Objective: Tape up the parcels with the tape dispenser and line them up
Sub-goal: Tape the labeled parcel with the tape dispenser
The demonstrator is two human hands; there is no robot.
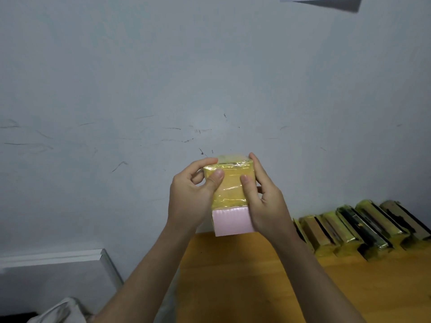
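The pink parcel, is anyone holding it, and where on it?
Yes. Both hands hold the parcel up by its taped yellow upper part: left hand on its left side, right hand on its right, thumbs pressed on the near face.

both hands held one parcel up before the wall

the left hand [191, 197] and right hand [263, 201] gripped a pink parcel [231, 197], thumbs pressed on its yellow-taped upper part, above the orange tabletop [256, 287]. a row of taped parcels [363, 227] stood against the scuffed grey wall [163, 78] at right.
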